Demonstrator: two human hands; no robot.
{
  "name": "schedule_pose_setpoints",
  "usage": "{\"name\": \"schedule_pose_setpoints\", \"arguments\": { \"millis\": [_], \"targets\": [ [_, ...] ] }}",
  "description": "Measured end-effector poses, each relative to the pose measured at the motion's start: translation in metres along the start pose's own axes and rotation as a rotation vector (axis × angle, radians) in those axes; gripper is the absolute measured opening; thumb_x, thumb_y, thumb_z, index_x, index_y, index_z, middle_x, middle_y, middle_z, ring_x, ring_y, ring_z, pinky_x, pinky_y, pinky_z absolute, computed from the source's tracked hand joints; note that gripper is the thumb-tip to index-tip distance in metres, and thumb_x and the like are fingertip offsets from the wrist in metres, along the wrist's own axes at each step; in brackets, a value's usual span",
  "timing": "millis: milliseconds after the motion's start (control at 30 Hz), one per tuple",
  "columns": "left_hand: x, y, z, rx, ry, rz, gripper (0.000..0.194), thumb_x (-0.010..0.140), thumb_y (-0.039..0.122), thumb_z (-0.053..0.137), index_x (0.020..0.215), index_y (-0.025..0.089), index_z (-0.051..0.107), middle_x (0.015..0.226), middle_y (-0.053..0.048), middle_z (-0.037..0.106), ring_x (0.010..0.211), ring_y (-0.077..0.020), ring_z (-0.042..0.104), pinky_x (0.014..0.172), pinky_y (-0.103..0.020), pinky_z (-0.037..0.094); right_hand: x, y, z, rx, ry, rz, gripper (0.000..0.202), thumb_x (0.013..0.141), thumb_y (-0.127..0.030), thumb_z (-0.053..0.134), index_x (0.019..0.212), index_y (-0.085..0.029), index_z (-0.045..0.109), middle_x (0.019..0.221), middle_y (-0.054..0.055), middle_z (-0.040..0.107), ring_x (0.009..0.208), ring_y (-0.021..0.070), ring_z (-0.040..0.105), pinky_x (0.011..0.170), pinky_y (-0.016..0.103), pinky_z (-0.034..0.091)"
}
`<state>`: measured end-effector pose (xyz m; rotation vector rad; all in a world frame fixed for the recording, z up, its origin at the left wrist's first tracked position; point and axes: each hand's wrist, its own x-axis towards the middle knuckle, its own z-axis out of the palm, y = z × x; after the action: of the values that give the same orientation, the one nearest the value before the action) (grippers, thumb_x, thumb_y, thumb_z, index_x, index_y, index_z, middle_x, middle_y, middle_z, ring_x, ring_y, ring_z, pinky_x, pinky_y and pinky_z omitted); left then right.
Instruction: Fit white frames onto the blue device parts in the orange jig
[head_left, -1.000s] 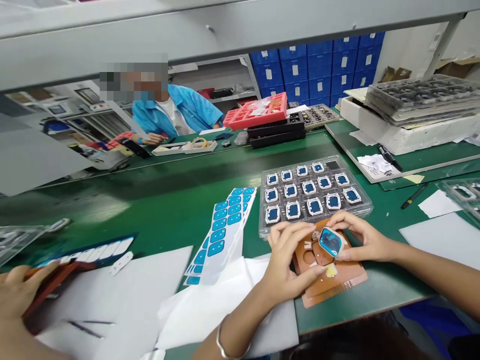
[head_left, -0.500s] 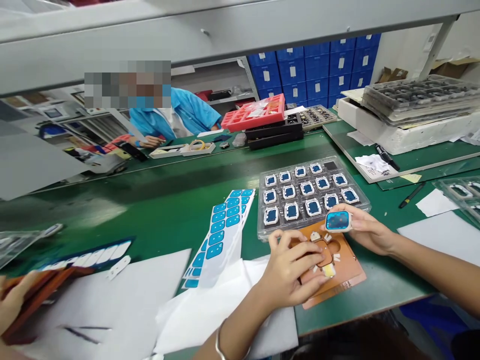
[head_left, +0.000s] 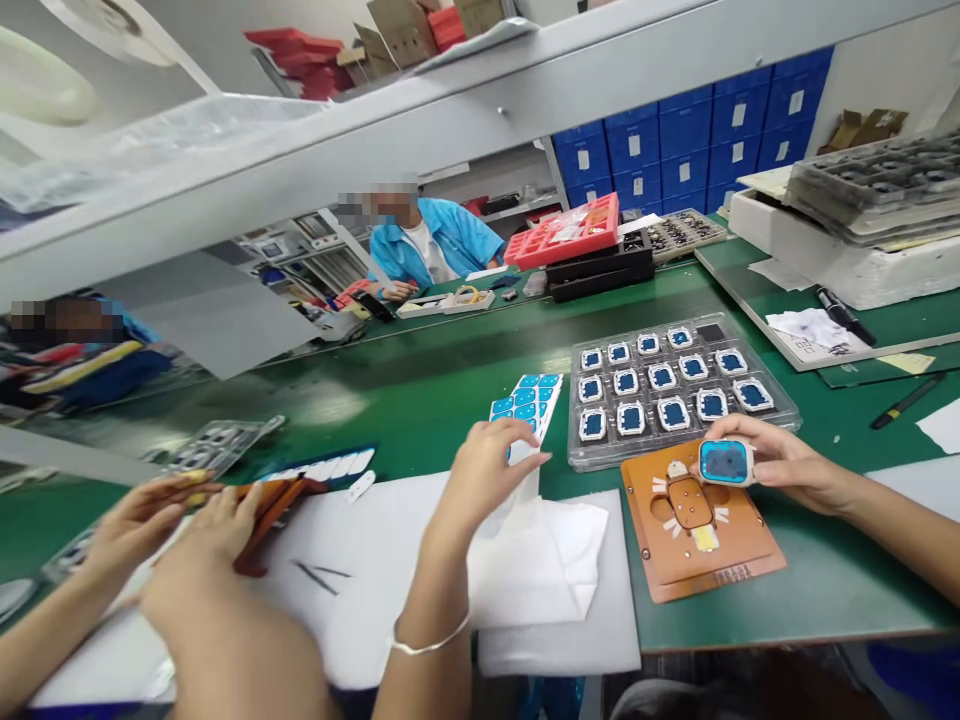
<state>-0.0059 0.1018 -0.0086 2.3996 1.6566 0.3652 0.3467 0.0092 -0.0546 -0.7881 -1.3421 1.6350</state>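
My right hand (head_left: 795,465) holds a watch-like case (head_left: 726,462) with a blue face between thumb and fingers, over the top right corner of an orange fixture plate (head_left: 652,560). White and yellow tabs surround the plate's central recess. My left hand (head_left: 495,465), fingers apart and nothing visible in it, is over the lower part of a sheet of blue stickers (head_left: 551,395). Behind the plate is a clear plastic tray (head_left: 780,410) with several white-rimmed, blue-centred pieces in its pockets.
White paper (head_left: 555,570) covers grey foam by the plate. At left, another person's hands (head_left: 217,520) hold a brown-orange fixture near tweezers (head_left: 322,576). A person in blue (head_left: 465,240) sits across the table. Red (head_left: 562,235) and black trays, a pen (head_left: 904,402) and a foam box (head_left: 817,255) stand farther back.
My left hand has left the orange plate and moved left to the sticker sheet, uncovering the recess. My right hand still holds the case. The view has turned left.
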Motion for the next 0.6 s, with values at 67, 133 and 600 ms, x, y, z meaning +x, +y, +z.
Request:
{"name": "schedule_pose_setpoints", "arguments": {
  "millis": [67, 133, 600],
  "targets": [
    [-0.003, -0.034, -0.011, 0.095, -0.077, -0.136, 0.019, 0.064, 0.032, 0.078, 0.080, 0.023, 0.071, 0.117, -0.009, 0.067, 0.110, -0.0386, 0.052, 0.088, -0.048, 0.043, 0.000, 0.000, -0.002, -0.007, -0.037, 0.014, 0.050, 0.075, -0.048, 0.076, 0.115, -0.025, 0.058, 0.104, 0.004, 0.068, 0.096, 0.0215, 0.065, 0.084, 0.032, 0.047],
    [-0.007, -0.060, -0.014, 0.162, -0.161, -0.235, 0.035, 0.051, 0.030, 0.083, 0.084, 0.023, 0.073, 0.115, -0.011, 0.065, 0.109, -0.0423, 0.050, 0.086, -0.049, 0.044, 0.001, -0.001, -0.004, -0.006, -0.063, 0.014, 0.049, 0.076, -0.047, 0.076, 0.115, -0.025, 0.058, 0.103, 0.004, 0.068, 0.095, 0.0201, 0.065, 0.083, 0.030, 0.046],
    [0.018, -0.100, -0.006, 0.128, -0.460, -0.291, 0.052, 0.046, 0.046, 0.078, 0.091, 0.025, 0.063, 0.122, -0.006, 0.049, 0.115, -0.0346, 0.044, 0.101, -0.043, 0.039, 0.004, -0.005, -0.002, -0.081, -0.090, -0.020, 0.047, 0.075, -0.044, 0.075, 0.112, -0.021, 0.057, 0.094, 0.003, 0.068, 0.086, 0.0192, 0.062, 0.083, 0.033, 0.044]
  ]
}}
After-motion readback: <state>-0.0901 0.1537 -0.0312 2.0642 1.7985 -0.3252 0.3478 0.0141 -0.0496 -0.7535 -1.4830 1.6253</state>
